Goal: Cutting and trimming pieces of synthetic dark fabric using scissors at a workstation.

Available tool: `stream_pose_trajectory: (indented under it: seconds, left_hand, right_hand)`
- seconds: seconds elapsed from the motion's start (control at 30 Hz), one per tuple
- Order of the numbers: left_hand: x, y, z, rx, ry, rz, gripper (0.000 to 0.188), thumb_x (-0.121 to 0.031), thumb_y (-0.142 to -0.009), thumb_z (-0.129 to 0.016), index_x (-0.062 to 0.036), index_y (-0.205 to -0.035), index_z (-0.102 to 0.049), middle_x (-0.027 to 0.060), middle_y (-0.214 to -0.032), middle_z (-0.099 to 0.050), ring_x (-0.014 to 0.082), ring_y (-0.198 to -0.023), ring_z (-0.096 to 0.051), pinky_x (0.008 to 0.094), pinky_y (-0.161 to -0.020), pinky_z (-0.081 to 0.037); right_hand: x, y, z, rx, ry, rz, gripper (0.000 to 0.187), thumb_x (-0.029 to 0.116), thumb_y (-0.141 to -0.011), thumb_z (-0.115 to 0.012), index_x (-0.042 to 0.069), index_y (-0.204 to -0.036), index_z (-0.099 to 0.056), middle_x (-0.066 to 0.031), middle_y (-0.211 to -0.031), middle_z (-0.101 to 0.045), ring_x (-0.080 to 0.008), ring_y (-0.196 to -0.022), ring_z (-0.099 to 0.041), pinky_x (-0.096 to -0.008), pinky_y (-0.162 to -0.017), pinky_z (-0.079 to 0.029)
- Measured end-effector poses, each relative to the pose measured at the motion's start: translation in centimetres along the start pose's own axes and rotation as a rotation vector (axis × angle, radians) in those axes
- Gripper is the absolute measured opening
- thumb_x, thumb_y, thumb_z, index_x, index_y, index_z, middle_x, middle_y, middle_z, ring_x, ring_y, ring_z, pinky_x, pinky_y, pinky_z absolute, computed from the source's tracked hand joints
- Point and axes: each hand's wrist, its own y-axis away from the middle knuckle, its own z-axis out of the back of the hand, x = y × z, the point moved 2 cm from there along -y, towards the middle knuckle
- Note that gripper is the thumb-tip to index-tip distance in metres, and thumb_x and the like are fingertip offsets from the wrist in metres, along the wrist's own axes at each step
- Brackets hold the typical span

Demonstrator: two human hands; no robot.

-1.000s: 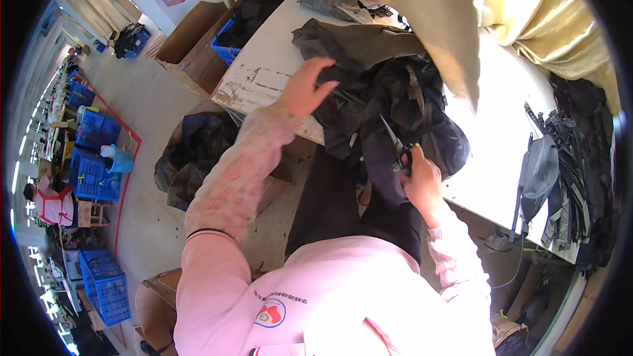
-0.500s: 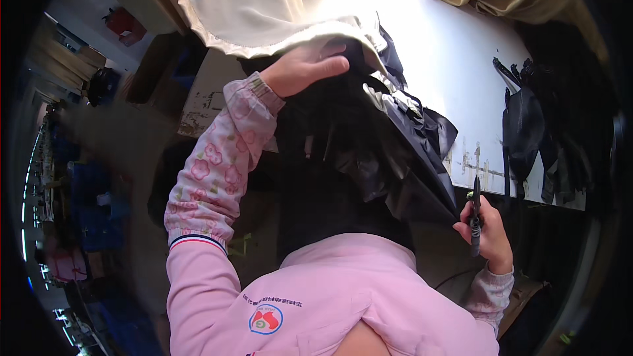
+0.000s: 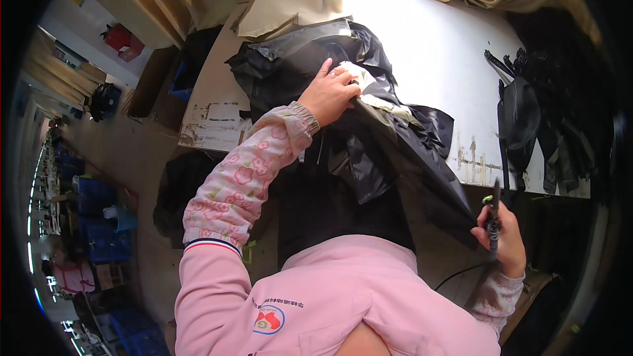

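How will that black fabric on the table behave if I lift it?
Probably floppy: the black fabric lies bunched in loose folds and hangs past the edge of the white table. It looks thin, so likely light. Its sheen suggests it may be slippery.

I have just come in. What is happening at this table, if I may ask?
A person in a pink top is handling black fabric at a white table. The left hand grips the fabric near its upper part. The right hand holds a dark tool, probably scissors, beside a lower corner of the fabric; whether it also grips that corner is unclear. Other black items lie at the table's right side.
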Motion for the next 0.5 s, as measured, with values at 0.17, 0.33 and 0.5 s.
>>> stream_pose_trajectory:
  seconds: [0.17,0.33,0.5]
  left_hand:
    - [-2.9,-1.0,6.9,-0.166,0.252,-0.138,0.023,-0.014,-0.077,-0.075,-0.0111,-0.092,-0.058,0.0041,-0.102,-0.066,0.0296,-0.108,-0.060,0.0475,-0.105,-0.038]
    - [-8.8,1.1,17.2,-0.318,0.361,-0.329,0.032,-0.016,-0.073,-0.081,-0.0063,-0.085,-0.054,0.0058,-0.074,-0.058,0.0267,-0.068,-0.060,0.0336,-0.067,-0.048]
    - [-10.3,4.4,20.3,-0.306,0.536,-0.253,0.041,-0.023,-0.071,-0.087,-0.0057,-0.087,-0.053,-0.0004,-0.063,-0.045,0.0108,-0.052,-0.039,0.0230,-0.050,-0.031]
  right_hand:
    - [-0.9,1.7,6.2,-0.530,0.274,0.073,0.018,-0.006,-0.082,-0.062,0.002,-0.093,-0.051,-0.0018,-0.081,-0.051,-0.0082,-0.073,-0.048,-0.0219,-0.067,-0.041]
    - [-1.1,1.8,13.2,-0.936,0.421,0.394,0.010,-0.004,-0.093,-0.055,0.000,-0.103,-0.053,-0.0014,-0.092,-0.052,-0.0088,-0.082,-0.050,-0.0202,-0.077,-0.042]
    - [0.0,-1.4,17.2,-1.039,0.469,0.611,0.015,0.001,-0.095,-0.058,-0.001,-0.110,-0.057,-0.0020,-0.099,-0.057,-0.0103,-0.090,-0.055,-0.0226,-0.087,-0.043]
